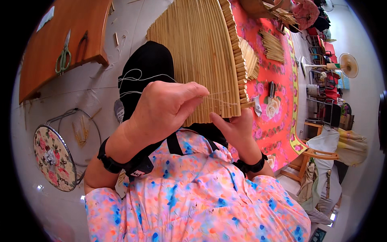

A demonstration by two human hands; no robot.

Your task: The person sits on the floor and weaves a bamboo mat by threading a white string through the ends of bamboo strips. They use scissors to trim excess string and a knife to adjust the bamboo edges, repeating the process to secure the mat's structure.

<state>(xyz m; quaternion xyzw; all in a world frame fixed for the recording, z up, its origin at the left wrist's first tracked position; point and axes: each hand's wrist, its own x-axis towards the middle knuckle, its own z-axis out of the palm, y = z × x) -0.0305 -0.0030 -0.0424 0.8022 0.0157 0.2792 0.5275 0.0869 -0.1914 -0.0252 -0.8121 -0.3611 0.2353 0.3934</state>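
Note:
A mat of yellow-brown reed sticks (201,52), laid side by side, rests over my lap. My left hand (167,103) is closed in a pinch above its near part, holding white string (135,78). Loops of that string trail left over my dark trouser leg, and thin strands run past my fingertips across the sticks. At the mat's near right corner, my right hand (238,126) grips the edge, its thumb on top and its other fingers mostly hidden. Cut stick ends form a raised, stepped row (240,66) along the mat's right side.
On the left, a brown wooden table (70,24) bears green-handled scissors (63,58) and pliers (83,42). Below it stands a round flowered stool (54,157). A red flowered cloth (278,117) on the right carries bundled sticks (273,45). Further right is a fan (348,65).

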